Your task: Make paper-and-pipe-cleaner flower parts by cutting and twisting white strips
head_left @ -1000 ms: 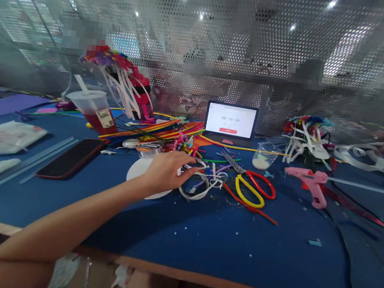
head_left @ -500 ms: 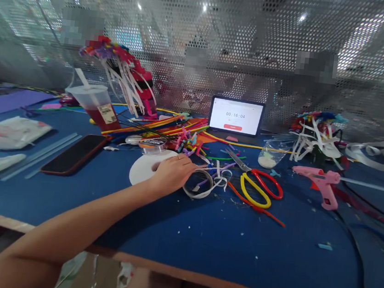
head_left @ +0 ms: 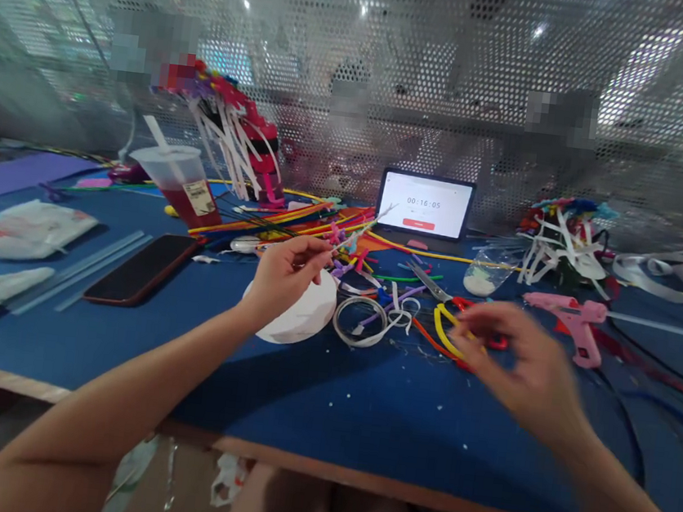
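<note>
My left hand (head_left: 290, 275) is raised above a white ribbon spool (head_left: 303, 317), with thumb and fingers pinching a thin pale strip (head_left: 352, 239) that points up and to the right. The strip's exact kind is hard to make out. On the right, my right hand (head_left: 519, 371) is blurred by motion, its thumb and fingers a little apart over the handles of the scissors (head_left: 445, 329). Whether it touches them I cannot tell. Between the hands lies a ring of pale ribbon or tape (head_left: 357, 342), with a curled white ribbon beside it.
Behind are pipe cleaners (head_left: 295, 226) in a heap and a tablet (head_left: 426, 204) showing a timer. A drink cup (head_left: 186, 181) and a phone (head_left: 142, 270) are at left. A pink glue gun (head_left: 581, 320) with a cord lies at right, near a small bag (head_left: 481, 276).
My left hand has lifted off the spool area and moved left and up with the thin strip. My right hand has come into view from the right, over the scissors.
</note>
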Action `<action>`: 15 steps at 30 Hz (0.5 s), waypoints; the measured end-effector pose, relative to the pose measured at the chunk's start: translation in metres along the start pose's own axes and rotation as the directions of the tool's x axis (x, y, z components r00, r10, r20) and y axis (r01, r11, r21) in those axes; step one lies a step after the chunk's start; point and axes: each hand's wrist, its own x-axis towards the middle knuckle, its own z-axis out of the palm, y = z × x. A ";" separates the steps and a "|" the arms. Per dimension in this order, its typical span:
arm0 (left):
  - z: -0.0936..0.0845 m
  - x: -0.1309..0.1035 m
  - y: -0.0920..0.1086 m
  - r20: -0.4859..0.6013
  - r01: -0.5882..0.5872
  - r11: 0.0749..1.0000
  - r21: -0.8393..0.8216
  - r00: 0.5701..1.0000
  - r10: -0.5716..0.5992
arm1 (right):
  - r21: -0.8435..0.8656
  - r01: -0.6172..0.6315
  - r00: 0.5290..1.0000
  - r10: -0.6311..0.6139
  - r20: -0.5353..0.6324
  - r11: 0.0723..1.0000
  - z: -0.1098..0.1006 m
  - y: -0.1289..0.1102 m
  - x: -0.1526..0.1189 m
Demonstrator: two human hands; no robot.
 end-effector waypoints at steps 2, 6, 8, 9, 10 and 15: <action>-0.003 -0.002 0.000 -0.001 -0.013 1.000 -0.002 1.000 0.013 | -0.104 0.150 0.977 -0.130 0.171 0.983 0.019 0.005 0.008; -0.011 -0.008 -0.006 0.009 -0.087 0.991 0.106 0.996 0.086 | -0.243 0.387 0.863 -0.257 0.435 0.889 0.059 0.013 0.024; -0.013 -0.011 -0.011 0.011 -0.141 0.979 0.148 0.990 0.141 | -0.250 0.453 0.825 -0.295 0.483 0.856 0.073 0.011 0.030; -0.013 -0.012 -0.014 0.013 -0.166 0.973 0.159 0.986 0.166 | -0.252 0.488 0.803 -0.317 0.505 0.835 0.078 0.008 0.032; -0.012 -0.013 -0.016 0.016 -0.187 0.968 0.165 0.982 0.187 | -0.255 0.528 0.780 -0.343 0.523 0.810 0.081 0.006 0.034; -0.011 -0.015 -0.020 -0.006 -0.243 0.955 0.168 0.969 0.248 | -0.275 0.665 0.722 -0.502 0.477 0.694 0.079 -0.001 0.042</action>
